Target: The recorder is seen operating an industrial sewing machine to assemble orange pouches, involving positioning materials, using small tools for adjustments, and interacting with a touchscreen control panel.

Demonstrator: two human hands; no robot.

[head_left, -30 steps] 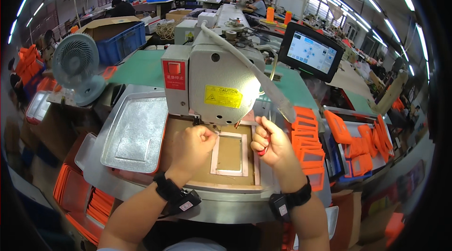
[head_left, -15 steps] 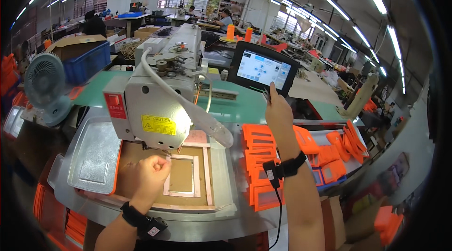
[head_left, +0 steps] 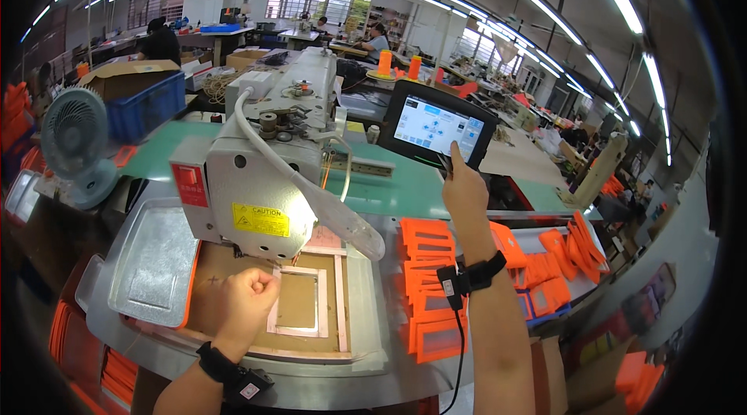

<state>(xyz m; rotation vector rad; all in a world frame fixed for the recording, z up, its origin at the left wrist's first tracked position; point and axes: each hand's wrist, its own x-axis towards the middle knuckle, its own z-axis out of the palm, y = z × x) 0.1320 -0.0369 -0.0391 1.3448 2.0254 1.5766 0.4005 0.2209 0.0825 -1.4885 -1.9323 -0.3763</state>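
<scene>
My left hand (head_left: 247, 302) is closed in a pinch just below the head of a grey-white industrial sewing machine (head_left: 261, 174). Whatever its fingers hold, if anything, is too small to make out. Beside it lies a pale rectangular frame (head_left: 324, 302) on a brown board (head_left: 212, 271) with pale strips along its edges. My right hand (head_left: 465, 193) is raised to a black-cased touchscreen (head_left: 428, 121), with the index finger extended at the lower right of its display. A slim dark pointed tool (head_left: 446, 162) sticks out of that hand, mostly hidden by the fingers.
Orange pieces with window openings (head_left: 429, 302) lie in overlapping rows right of the board. More orange pieces (head_left: 548, 271) fill a tray farther right. A metal tray (head_left: 156, 263) sits at left, near a fan (head_left: 75, 138) and a blue crate (head_left: 148, 107). Other people work far back.
The whole view has shifted slightly, so the scene sits a little lower. Both hands stay in nearly the same places, the right finger still at the touchscreen.
</scene>
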